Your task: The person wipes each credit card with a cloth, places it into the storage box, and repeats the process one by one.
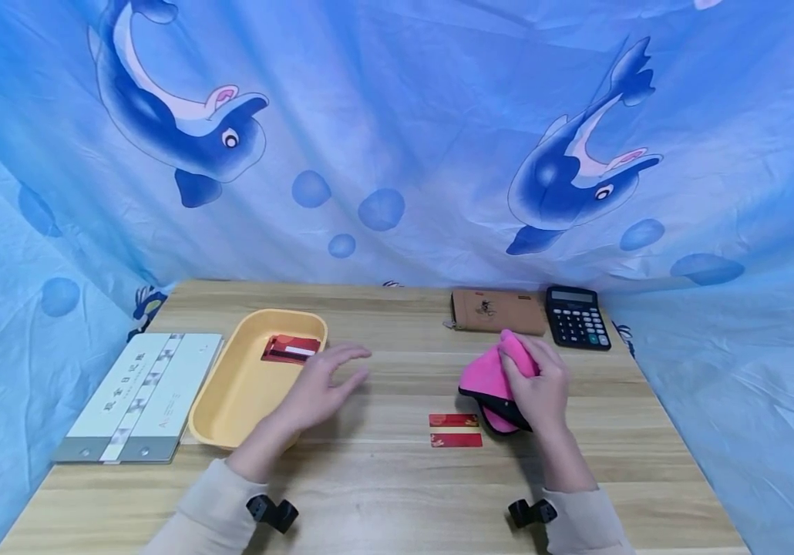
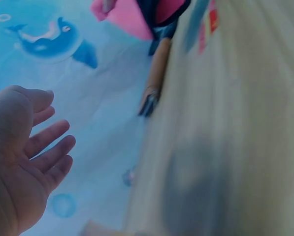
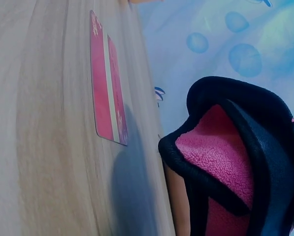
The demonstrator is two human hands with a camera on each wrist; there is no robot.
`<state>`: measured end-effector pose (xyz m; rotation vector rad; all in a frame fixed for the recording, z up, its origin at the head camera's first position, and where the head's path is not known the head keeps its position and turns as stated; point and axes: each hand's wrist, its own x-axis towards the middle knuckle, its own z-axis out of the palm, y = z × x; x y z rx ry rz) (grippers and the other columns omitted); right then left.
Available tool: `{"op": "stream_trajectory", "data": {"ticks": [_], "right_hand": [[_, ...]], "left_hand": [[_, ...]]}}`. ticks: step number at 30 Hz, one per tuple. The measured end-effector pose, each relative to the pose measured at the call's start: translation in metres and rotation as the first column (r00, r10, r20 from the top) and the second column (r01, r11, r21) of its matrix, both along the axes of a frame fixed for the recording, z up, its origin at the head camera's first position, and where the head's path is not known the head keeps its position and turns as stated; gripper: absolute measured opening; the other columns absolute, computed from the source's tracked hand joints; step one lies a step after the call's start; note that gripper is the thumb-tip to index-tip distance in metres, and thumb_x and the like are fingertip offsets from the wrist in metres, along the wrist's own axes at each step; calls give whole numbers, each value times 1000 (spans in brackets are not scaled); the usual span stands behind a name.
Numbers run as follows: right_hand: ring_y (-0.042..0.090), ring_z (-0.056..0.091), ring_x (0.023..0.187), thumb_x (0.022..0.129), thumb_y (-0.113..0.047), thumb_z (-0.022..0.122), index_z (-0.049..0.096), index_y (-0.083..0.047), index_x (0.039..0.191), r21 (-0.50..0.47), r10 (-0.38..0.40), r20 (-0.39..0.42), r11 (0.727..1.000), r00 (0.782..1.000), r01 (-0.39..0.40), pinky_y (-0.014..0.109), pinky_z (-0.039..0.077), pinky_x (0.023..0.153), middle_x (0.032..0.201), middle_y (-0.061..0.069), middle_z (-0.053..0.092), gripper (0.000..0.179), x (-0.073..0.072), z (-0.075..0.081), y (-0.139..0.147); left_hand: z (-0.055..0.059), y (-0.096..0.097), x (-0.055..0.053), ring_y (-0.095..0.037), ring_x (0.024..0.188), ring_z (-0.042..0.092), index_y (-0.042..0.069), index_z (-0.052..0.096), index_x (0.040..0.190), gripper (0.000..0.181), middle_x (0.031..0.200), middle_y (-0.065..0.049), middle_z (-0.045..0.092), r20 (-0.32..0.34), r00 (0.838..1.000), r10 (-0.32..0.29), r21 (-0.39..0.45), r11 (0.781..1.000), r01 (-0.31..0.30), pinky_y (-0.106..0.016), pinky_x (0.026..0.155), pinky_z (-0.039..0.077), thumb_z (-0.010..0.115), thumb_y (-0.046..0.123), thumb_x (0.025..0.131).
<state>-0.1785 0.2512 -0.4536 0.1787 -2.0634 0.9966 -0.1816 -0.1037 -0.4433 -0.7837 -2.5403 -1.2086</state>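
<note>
My right hand [image 1: 541,381] grips a bunched pink cloth with black edging [image 1: 487,375] above the right part of the table. In the right wrist view the cloth's black border [image 3: 275,147] folds around fuzzy pink pile, and most of the hand is out of frame. Just left of the cloth lies a red card with a pale band [image 1: 455,440], flat on the wood. My left hand [image 1: 317,391] hovers beside the right rim of a yellow tray [image 1: 230,416], fingers spread and holding nothing; its palm [image 2: 18,162] shows in the left wrist view.
Inside the tray lies red card material with a black and a white stripe [image 1: 291,349]. A pale green binder or book [image 1: 136,393] lies left of the tray. At the back right are a brown zipped wallet [image 1: 501,311] and a black calculator [image 1: 577,317]. A dolphin-printed blue curtain [image 1: 397,139] hangs behind.
</note>
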Motion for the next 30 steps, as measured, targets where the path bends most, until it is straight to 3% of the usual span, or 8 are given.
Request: {"op": "stream_trajectory", "data": {"ticks": [2,9,19,23,30], "right_hand": [[29,68,96,82,-4,84,76,-4,116,-5,-12,9,1000,1000,13,6,43,84,108,13,73,35,1,0,2],[29,68,99,84,-5,83,76,-6,117,-31,-25,37,999,999,26,6,43,85,110,12,73,34,3,-3,4],[29,66,102,82,-6,84,75,-4,118,-47,-41,67,998,997,44,4,43,85,112,12,72,37,4,-4,8],[27,66,100,83,-7,84,75,-5,118,-56,-49,78,997,996,53,4,43,83,111,11,72,36,4,-3,10],[25,65,98,86,-12,82,75,-8,118,-74,-83,119,993,989,92,3,43,78,110,10,72,33,5,-2,14]], "left_hand": [[-8,9,4,-28,122,62,7,70,123,30,127,-9,68,11,1000,-19,-1,1000,19,-48,106,49,73,13,94],[-35,35,15,-29,126,58,8,69,125,31,131,-9,66,158,985,-65,2,998,65,-50,109,46,71,17,96],[-77,69,22,-22,122,60,6,69,125,35,126,-4,67,225,966,-128,57,991,118,-44,108,47,74,22,94],[-86,80,23,-22,122,60,7,69,125,39,126,-3,67,238,964,-121,48,993,112,-43,108,47,77,24,91],[-91,94,23,-23,124,56,13,69,126,55,127,0,66,233,970,-67,-17,997,73,-48,111,39,86,37,80]]}}
